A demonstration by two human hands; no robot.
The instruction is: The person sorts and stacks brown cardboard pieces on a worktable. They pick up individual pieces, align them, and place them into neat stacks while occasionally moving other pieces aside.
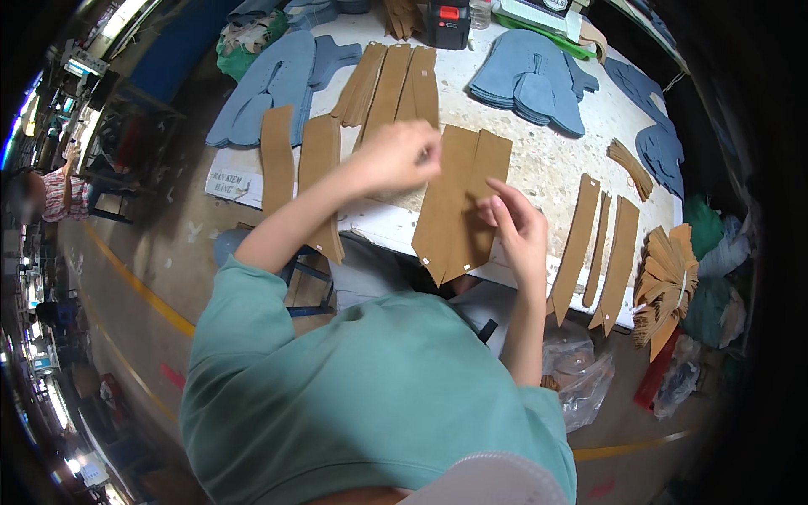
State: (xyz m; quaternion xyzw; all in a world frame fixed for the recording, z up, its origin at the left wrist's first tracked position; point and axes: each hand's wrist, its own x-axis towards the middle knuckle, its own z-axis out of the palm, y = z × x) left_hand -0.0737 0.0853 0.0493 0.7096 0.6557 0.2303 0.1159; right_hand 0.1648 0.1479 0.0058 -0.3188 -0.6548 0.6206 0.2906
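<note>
Two flat brown leather-like pieces (pixel 459 210) lie edge to edge or slightly overlapping in front of me, their pointed lower ends past the table's near edge. Small white stickers mark those ends. Above their upper left corner, my left hand (pixel 402 157) is closed with fingertips pinched together; whatever it may hold is too small or hidden. My right hand (pixel 518 220) hovers over the right side of the pieces, thumb and forefinger apart, with nothing visible between them. Under and beside my left forearm lie more long brown strips (pixel 277 160), partly covered by the arm.
Stacks of blue cut pieces (pixel 530 80) lie on the white table (pixel 555 160), with another blue stack (pixel 265 84) at far left. Brown strips (pixel 577 236) lie right, near a tied brown bundle (pixel 665 282). A black-and-red box (pixel 449 23) stands behind. Plastic bags (pixel 581 370) hang or lie below.
</note>
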